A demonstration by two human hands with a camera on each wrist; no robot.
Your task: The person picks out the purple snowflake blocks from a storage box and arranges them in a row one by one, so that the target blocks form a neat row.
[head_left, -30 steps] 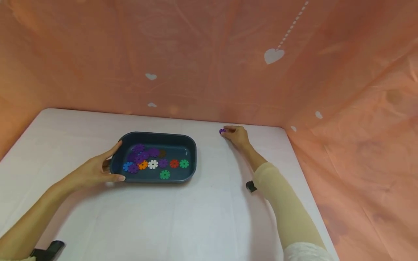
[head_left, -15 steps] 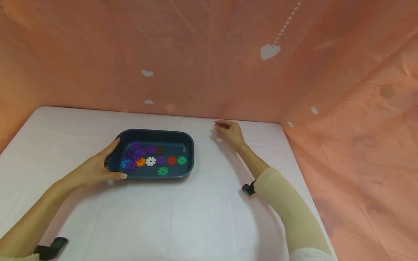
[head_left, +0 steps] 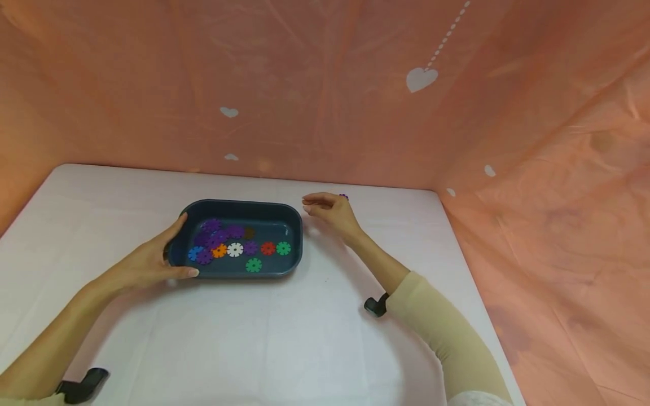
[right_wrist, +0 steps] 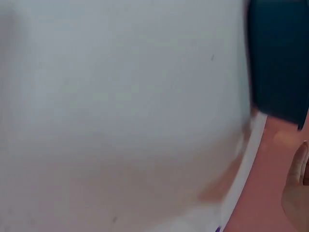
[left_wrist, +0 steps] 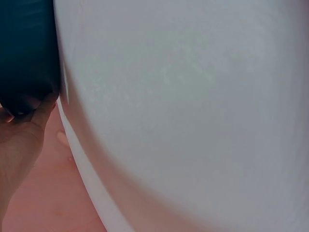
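Right hand (head_left: 330,211) has come in from the far edge to just right of the tray (head_left: 294,260).
Left hand (head_left: 147,262) grips the tray's left end; right hand's fingers curl, a purple disc (head_left: 344,197) showing behind them, grip unclear; colored discs (head_left: 235,249) lie in the tray on the tabletop (head_left: 254,338).

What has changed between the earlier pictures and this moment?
The right hand has moved from the far side of the table leftward, toward the right end of the dark tray. A bit of a purple piece shows just behind the hand; whether the hand holds it I cannot tell. The left hand still grips the tray's left end, and the coloured discs lie in it as before.
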